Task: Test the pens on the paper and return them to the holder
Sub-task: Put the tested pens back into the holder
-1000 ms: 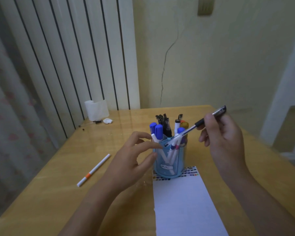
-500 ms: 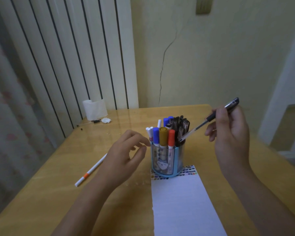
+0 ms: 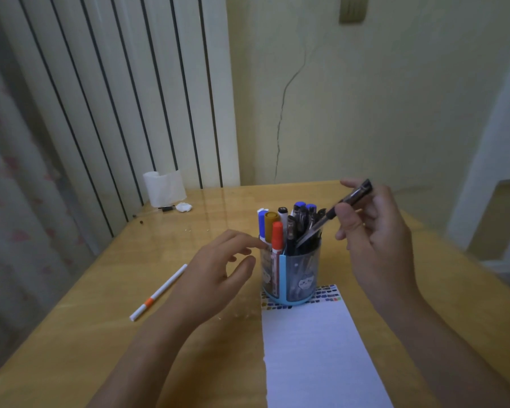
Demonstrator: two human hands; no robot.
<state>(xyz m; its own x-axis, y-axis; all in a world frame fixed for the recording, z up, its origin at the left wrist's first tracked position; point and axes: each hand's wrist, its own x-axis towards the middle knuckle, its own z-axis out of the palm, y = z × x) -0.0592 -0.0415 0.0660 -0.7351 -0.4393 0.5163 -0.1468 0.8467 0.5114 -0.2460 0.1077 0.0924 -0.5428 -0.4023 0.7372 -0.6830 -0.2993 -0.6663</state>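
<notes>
A round blue pen holder [image 3: 290, 278] stands at the far end of a white sheet of paper [image 3: 318, 357] and holds several markers and pens. My right hand [image 3: 374, 231] pinches a black pen [image 3: 340, 206] tilted down to the left, its tip inside the holder's right compartment among the other dark pens. My left hand [image 3: 215, 272] hovers with relaxed, spread fingers at the holder's left side, fingertips touching its rim near the red marker [image 3: 276, 240]. It holds nothing.
A white pen with an orange band [image 3: 158, 293] lies on the wooden table [image 3: 100, 304] to the left. A roll of white paper [image 3: 164, 188] and small scraps sit at the back left corner, by the wall.
The holder has turned under my left hand, bringing the red and yellow markers to the front. My right hand has lowered the black pen's tip into the holder.
</notes>
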